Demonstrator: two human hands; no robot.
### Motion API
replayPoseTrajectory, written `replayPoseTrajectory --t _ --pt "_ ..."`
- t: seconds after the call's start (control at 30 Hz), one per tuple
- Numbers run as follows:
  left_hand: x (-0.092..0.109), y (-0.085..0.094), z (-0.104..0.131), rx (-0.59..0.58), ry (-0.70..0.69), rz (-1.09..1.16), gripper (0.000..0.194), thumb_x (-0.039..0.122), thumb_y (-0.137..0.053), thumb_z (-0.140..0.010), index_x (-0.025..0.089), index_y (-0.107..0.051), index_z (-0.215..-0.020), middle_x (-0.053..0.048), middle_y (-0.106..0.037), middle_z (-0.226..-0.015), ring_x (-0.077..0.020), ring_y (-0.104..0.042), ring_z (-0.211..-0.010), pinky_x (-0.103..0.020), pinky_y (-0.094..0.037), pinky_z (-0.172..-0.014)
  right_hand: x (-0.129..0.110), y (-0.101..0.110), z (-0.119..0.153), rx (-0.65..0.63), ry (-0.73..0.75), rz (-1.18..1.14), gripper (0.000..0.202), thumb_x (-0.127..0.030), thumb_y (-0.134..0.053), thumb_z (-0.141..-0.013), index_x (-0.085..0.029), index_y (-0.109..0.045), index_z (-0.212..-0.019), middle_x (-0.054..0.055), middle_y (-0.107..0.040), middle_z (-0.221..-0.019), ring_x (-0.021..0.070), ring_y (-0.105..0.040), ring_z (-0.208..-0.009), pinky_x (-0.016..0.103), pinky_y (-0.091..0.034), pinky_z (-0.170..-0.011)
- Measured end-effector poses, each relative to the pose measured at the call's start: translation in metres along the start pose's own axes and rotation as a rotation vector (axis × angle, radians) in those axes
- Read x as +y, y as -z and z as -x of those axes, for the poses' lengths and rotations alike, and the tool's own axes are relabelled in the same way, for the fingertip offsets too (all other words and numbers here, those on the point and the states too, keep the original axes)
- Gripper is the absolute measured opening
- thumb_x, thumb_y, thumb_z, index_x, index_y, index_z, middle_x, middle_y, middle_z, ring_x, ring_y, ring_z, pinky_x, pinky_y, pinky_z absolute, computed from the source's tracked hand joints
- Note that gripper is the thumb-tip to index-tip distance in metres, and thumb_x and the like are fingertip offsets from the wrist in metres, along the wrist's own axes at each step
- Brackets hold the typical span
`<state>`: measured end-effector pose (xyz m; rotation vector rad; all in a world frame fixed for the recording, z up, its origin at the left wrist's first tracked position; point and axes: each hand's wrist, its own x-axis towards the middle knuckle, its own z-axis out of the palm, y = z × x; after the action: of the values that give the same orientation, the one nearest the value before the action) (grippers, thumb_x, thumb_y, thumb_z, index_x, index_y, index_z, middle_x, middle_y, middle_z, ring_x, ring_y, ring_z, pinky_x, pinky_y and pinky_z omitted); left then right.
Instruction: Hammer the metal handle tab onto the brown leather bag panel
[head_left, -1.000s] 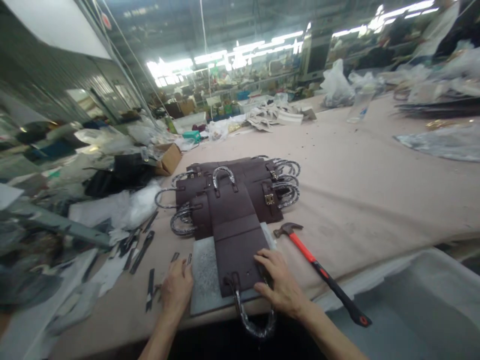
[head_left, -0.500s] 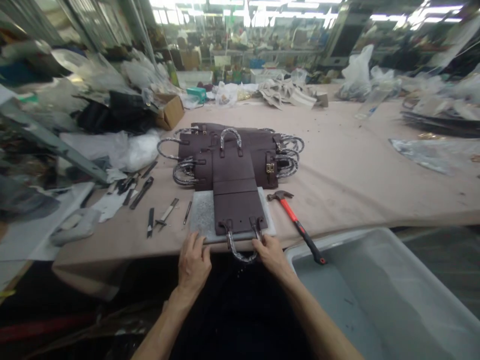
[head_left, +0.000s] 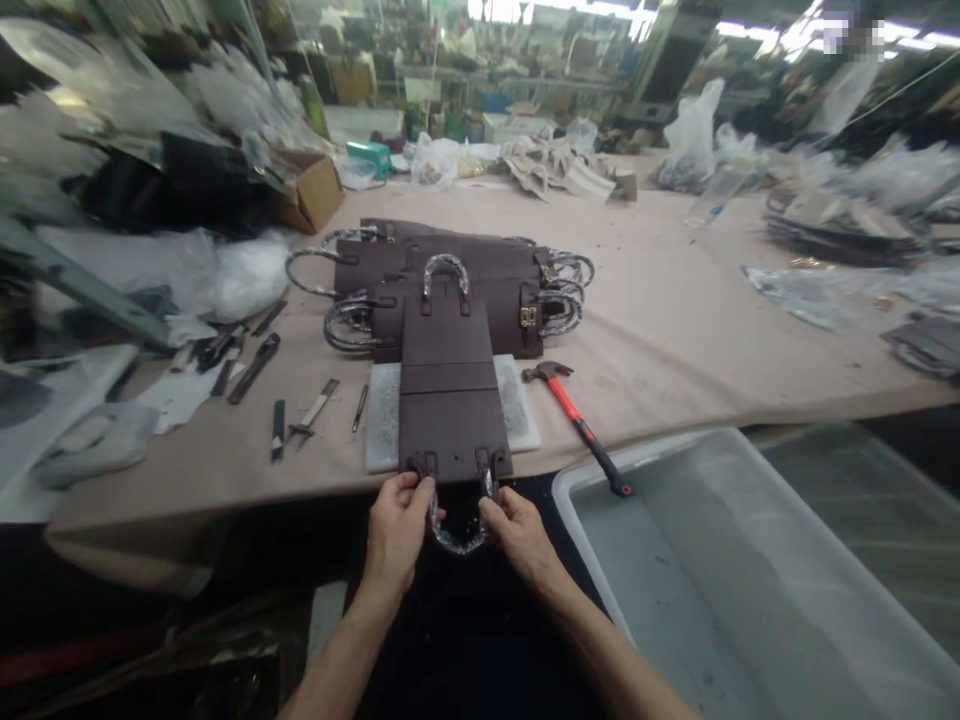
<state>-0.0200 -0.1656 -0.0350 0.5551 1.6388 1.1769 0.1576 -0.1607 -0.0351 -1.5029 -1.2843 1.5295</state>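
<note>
A dark brown leather bag panel [head_left: 448, 400] lies lengthwise over a grey stone slab [head_left: 382, 415] at the table's near edge. Its plastic-wrapped curved handle [head_left: 455, 535] hangs over the edge. My left hand [head_left: 399, 530] pinches the left end of that handle, and my right hand [head_left: 517, 535] grips the right end. Behind the panel lies a stack of similar brown panels [head_left: 450, 275] with wrapped handles sticking out at both sides.
A red-handled hammer [head_left: 577, 425] lies right of the slab. Several small knives and punches [head_left: 300, 415] lie to the left. A large grey plastic tub [head_left: 750, 570] stands at lower right. Plastic bags and a cardboard box [head_left: 311, 195] crowd the left.
Both hands have come off the panel and slab edge and closed on the two ends of the hanging handle. The view has tipped down and drawn back from the table.
</note>
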Motion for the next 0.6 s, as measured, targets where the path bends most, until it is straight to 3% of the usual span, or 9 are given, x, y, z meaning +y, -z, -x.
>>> replayPoseTrajectory --t 0.13,0.27,0.37,0.47,0.6 --pt "-0.007 0.001 -0.005 0.008 -0.034 -0.020 0.059 0.049 -0.080 -0.069 0.015 -0.057 -0.112 -0.005 -0.072 -0.078 -0.0210 -0.071 -0.059 -0.028 -0.055 -0.054 0.007 0.001 -0.003 0.001 -0.014 -0.004 0.040 -0.058 -0.057 -0.087 -0.020 -0.052 -0.075 -0.004 -0.051 -0.064 0.0129 -0.047 -0.059 0.027 -0.038 -0.058" --pt "-0.010 0.002 -0.002 0.003 -0.002 0.030 0.059 0.046 -0.083 -0.065 0.015 -0.058 -0.108 -0.005 -0.072 -0.078 -0.0220 -0.073 -0.064 -0.029 -0.057 -0.059 0.011 0.001 -0.004 0.003 -0.029 -0.060 0.038 -0.056 -0.061 -0.084 -0.018 -0.059 -0.089 -0.002 -0.057 -0.072 0.0142 -0.051 -0.063 0.027 -0.041 -0.060" --pt "-0.006 0.001 0.004 -0.002 0.026 0.093 0.062 0.049 -0.084 -0.062 0.015 -0.057 -0.105 -0.004 -0.071 -0.076 -0.0200 -0.070 -0.061 -0.027 -0.055 -0.057 0.003 0.005 -0.009 0.135 -0.021 -0.076 0.045 -0.059 -0.065 -0.080 -0.017 -0.061 -0.095 0.001 -0.062 -0.076 0.0170 -0.056 -0.069 0.029 -0.045 -0.064" --pt "0.006 0.007 0.013 -0.030 0.077 0.109 0.063 0.051 -0.083 -0.061 0.014 -0.054 -0.104 -0.003 -0.070 -0.074 -0.0168 -0.065 -0.053 -0.025 -0.051 -0.051 -0.015 0.017 -0.017 0.321 -0.020 0.124 0.051 -0.069 -0.056 -0.082 -0.018 -0.063 -0.083 0.005 -0.065 -0.072 0.0207 -0.059 -0.070 0.032 -0.047 -0.067" --pt "0.025 0.026 0.031 -0.070 0.165 0.112 0.059 0.050 -0.077 -0.065 0.014 -0.052 -0.105 -0.004 -0.070 -0.072 -0.0123 -0.056 -0.045 -0.021 -0.038 -0.041 -0.034 0.051 -0.031 0.292 0.042 0.472 0.056 -0.071 -0.045 -0.082 -0.020 -0.067 -0.079 0.010 -0.071 -0.074 0.0251 -0.064 -0.069 0.035 -0.047 -0.066"
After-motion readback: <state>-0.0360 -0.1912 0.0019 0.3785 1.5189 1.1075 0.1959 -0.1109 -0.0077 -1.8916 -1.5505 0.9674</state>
